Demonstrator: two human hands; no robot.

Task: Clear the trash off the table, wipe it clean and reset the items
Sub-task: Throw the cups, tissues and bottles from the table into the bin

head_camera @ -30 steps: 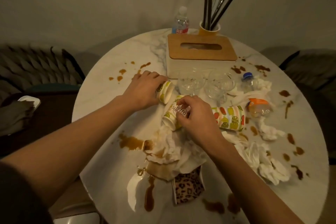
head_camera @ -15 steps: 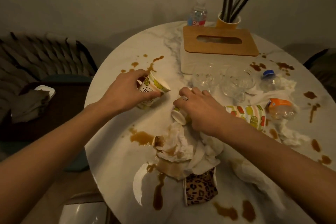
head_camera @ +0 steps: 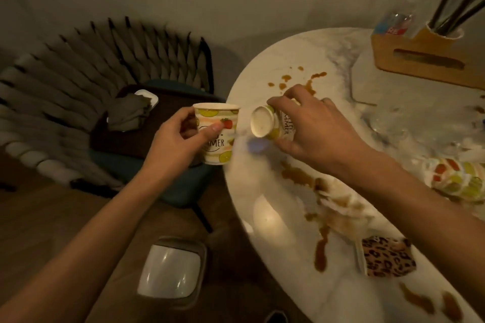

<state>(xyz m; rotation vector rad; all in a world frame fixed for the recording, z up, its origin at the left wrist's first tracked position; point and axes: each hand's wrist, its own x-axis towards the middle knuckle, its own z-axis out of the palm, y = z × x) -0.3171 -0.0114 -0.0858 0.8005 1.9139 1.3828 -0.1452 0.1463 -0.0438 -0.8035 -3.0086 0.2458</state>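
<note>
The thumb of the left hand presses the printed front of an upright paper cup, with the fingers curled behind it, so the hand is closed around the cup. It holds the cup off the tabletop, just past the left edge and above a chair and the floor. The right hand has its fingers hooked over a second cup with the thumb underneath, gripping it tipped on its side. The base of this cup faces the first cup, and the two are close but not touching, just inside the left edge. Brown spills and soggy tissues lie under the right forearm. A third cup lies on its side near the right edge, and a wooden-topped tissue box sits at the far side. On the floor below the near-left edge is a white-lidded bin. Its lid looks shut, which could cause trouble since both hands are full. The tipped cup could also drip leftover liquid onto the marble or the floor. Thin paper may buckle if squeezed, and a low forearm would smear the puddle.
</note>
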